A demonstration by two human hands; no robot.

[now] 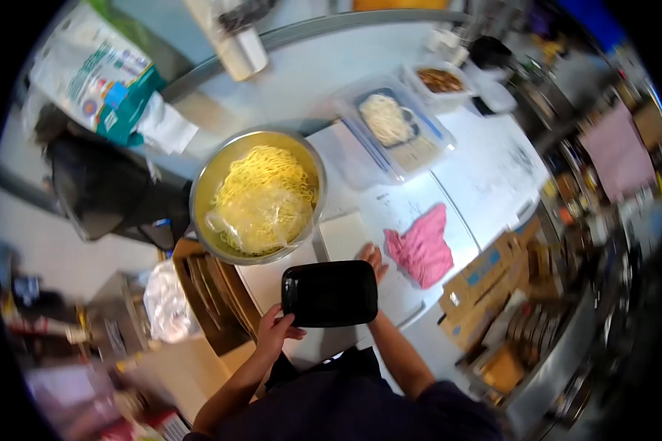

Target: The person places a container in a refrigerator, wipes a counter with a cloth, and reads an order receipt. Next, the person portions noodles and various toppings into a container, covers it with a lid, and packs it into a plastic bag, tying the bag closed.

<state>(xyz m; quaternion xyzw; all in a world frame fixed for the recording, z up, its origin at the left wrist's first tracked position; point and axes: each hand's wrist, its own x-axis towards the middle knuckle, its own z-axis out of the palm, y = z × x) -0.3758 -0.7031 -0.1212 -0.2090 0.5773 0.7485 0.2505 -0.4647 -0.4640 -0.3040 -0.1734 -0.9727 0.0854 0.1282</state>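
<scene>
White worktop [485, 173], pale floor [37, 235], metal-edged shelving [546, 389] (rather blurred)

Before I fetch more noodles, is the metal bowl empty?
No: yellow noodles lie heaped in the metal bowl, clear plastic covering part of them.

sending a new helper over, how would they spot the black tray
Find the big metal bowl of yellow noodles. Below and right of it in the picture, between the left hand and right hand, is the tray: glossy, black and rectangular, unlike the crumpled pink cloth nearby.

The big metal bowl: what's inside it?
Inside the bowl are yellow noodles, with clear plastic over part of them. The bottom, and anything under the noodles, is covered.
</scene>
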